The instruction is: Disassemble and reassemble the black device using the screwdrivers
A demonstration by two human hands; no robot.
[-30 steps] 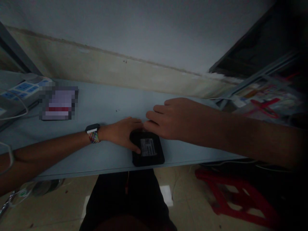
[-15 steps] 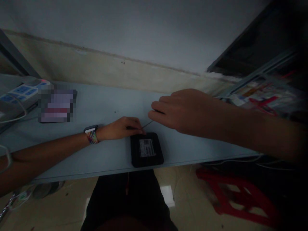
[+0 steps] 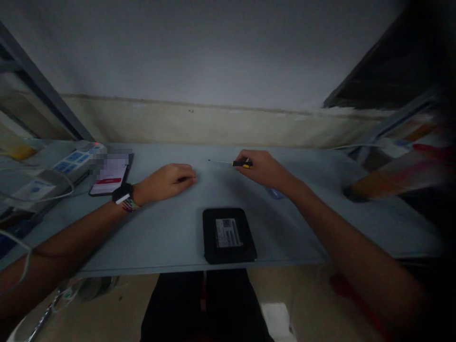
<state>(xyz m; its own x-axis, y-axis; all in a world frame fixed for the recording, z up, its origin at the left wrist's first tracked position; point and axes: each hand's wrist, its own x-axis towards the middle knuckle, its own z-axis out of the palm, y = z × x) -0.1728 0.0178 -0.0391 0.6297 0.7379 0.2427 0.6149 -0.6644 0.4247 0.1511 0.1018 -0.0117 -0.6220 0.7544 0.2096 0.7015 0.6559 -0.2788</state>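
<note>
This looks like a little workshop: a long pale-blue table (image 3: 149, 247) by a grey-and-cream wall (image 3: 199, 61), a thin black-and-yellow screwdriver (image 3: 236, 164), a long white-and-blue power strip (image 3: 75, 161).

Left forearm (image 3: 78, 235), one: bare, reaching forward and inward. Left wrist (image 3: 137, 194): nearly straight. Left hand (image 3: 169, 183): back uppermost, fingers loosely curled, pointing toward the right hand (image 3: 261, 167); thumb contact unclear from where I stand. Right forearm (image 3: 342, 228), one: bare, angled forward and inward. Right wrist (image 3: 294, 185): slightly bent. Right hand: thumb and fingers closed in a pinch grip, well apart from the left.
</note>
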